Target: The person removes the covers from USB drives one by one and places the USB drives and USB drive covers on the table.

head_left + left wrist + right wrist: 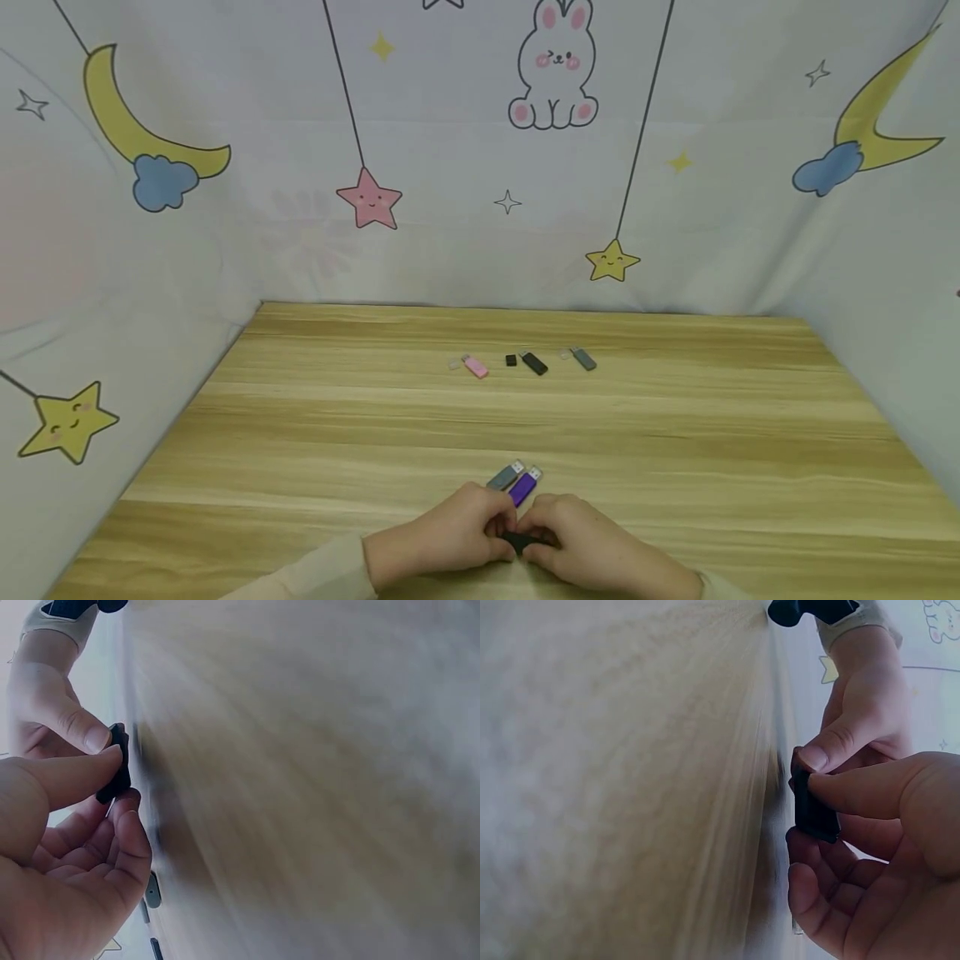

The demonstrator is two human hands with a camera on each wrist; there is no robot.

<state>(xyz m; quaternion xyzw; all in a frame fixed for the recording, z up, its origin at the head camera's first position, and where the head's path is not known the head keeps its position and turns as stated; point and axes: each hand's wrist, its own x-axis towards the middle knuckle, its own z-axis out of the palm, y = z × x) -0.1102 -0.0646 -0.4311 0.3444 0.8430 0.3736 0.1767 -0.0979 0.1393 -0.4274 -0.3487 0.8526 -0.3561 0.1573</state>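
Low in the head view, a black USB flash drive [521, 542] is between both hands, close over the wooden table. My left hand [468, 529] pinches one end of it, thumb against curled fingers. From the other side, my right hand [581, 537] pinches the opposite end. Both wrist views show the black flash drive [115, 776] with the two thumbs pressed against it, much of it covered by fingers. Just beyond the hands lie a grey flash drive [506, 475] and a purple flash drive [524, 486], their metal plugs bare and pointing away.
Toward the back of the table [337, 417] lies a row: a pink flash drive [475, 366] beside a small clear cap [453, 364], a black one [534, 362] beside a black cap [511, 360], and a grey one [583, 358] beside a clear cap [564, 354]. Printed cloth [450, 267] surrounds the table.
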